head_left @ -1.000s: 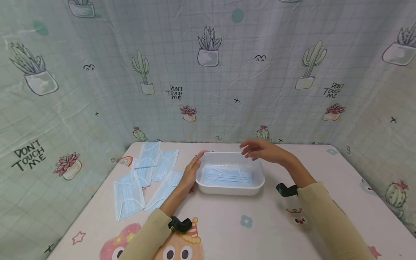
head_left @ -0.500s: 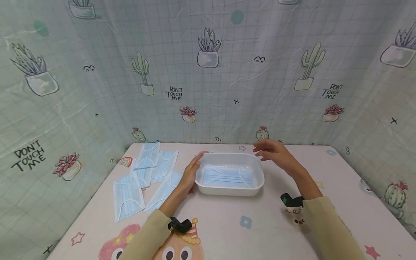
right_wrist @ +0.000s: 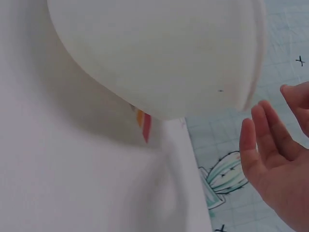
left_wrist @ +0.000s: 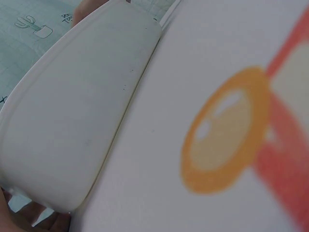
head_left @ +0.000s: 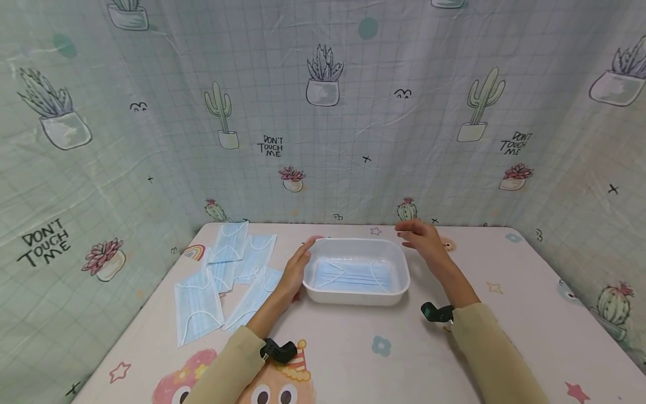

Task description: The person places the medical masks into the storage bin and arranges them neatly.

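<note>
A white plastic tub [head_left: 355,297] stands in the middle of the table, a pale blue disposable face mask [head_left: 353,276] lying flat inside. Along the tub's left side rests my left hand [head_left: 294,272], its fingers extended against the wall. The left wrist view shows those fingers [left_wrist: 29,220] at one end of the tub, partly hidden by it. My right hand [head_left: 423,242] hovers by the back right corner, holding nothing. In the right wrist view its loosely bent fingers [right_wrist: 263,133] are just off the tub's rim.
Several more face masks [head_left: 199,306] lie overlapping on the left of the table [head_left: 429,365], partly behind the left forearm. A cactus-printed curtain [head_left: 363,123] hangs behind the table and at its sides. Each wrist carries a small black camera [head_left: 436,312].
My right hand has moved right, from over the tub's back rim to beside its back right corner, with its forearm shifting too. The left hand, tub and masks stay in place.
</note>
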Available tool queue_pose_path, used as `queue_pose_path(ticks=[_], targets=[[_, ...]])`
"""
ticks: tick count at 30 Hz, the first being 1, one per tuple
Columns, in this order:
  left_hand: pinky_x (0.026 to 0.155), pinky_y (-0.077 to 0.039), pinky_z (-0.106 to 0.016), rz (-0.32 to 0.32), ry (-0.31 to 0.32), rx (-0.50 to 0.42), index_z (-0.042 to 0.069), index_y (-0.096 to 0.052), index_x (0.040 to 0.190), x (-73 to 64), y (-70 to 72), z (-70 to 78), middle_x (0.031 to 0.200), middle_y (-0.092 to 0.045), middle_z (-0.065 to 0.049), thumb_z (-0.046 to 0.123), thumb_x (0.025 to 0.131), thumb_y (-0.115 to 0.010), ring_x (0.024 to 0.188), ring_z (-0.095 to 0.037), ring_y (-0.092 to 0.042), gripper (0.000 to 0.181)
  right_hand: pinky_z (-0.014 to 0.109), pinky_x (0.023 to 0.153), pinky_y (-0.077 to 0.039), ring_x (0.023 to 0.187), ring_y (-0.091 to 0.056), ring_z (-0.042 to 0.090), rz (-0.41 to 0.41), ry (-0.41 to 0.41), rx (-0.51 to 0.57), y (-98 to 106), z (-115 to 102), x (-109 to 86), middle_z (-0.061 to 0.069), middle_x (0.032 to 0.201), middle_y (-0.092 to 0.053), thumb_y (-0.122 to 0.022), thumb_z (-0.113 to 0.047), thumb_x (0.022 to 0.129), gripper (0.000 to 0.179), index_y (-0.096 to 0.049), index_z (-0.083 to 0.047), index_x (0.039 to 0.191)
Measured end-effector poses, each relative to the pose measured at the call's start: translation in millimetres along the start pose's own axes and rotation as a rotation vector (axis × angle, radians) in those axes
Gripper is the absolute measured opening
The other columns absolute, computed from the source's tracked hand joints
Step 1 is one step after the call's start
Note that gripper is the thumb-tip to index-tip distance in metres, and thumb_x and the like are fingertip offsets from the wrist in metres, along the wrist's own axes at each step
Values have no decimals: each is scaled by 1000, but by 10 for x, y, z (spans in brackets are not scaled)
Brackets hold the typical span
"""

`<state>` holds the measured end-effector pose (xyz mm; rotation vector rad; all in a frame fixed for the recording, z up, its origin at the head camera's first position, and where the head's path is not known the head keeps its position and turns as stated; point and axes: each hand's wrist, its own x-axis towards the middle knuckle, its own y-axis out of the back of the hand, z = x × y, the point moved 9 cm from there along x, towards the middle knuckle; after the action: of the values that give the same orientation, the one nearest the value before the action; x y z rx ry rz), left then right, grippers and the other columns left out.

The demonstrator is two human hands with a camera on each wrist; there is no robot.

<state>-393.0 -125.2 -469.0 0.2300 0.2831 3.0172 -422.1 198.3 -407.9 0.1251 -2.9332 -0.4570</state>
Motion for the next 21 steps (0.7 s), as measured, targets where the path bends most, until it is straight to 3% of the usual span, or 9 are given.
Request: queue_pose_path(ticks=[5,10,16,21], targets=[[129,-11,-61,4,1,-8,25,-38,161,8,-1,-13,171,-30,0,30,113,-35,161,-31,-19,49,49,116,-46,138,-52,35,-9,-67,15,-109,119,27,21,148,-55,-52,-23,108,40,-54,-4,144],[130,-10,-59,18,-4,-9,19,-38,161,17,5,-3,171,-30,-3,27,112,-37,162,-32,-17,49,61,119,-35,145,-46,35,-63,-101,13,-237,201,37,18,153,-53,-51,-26,108,44,-52,-8,148],[130,-10,-60,23,0,4,20,-39,161,14,29,-8,171,-30,-2,29,112,-37,162,-32,-15,49,59,126,-26,150,-39,38,-101,-77,104,-371,259,47,21,157,-49,-48,-20,109,44,-50,-5,151],[130,-8,-59,17,1,14,20,-39,161,14,10,-7,171,-31,0,30,113,-37,162,-30,-14,49,56,126,-27,150,-38,38,-98,-91,100,-396,320,24,18,163,-40,-46,-17,109,44,-50,-6,152]])
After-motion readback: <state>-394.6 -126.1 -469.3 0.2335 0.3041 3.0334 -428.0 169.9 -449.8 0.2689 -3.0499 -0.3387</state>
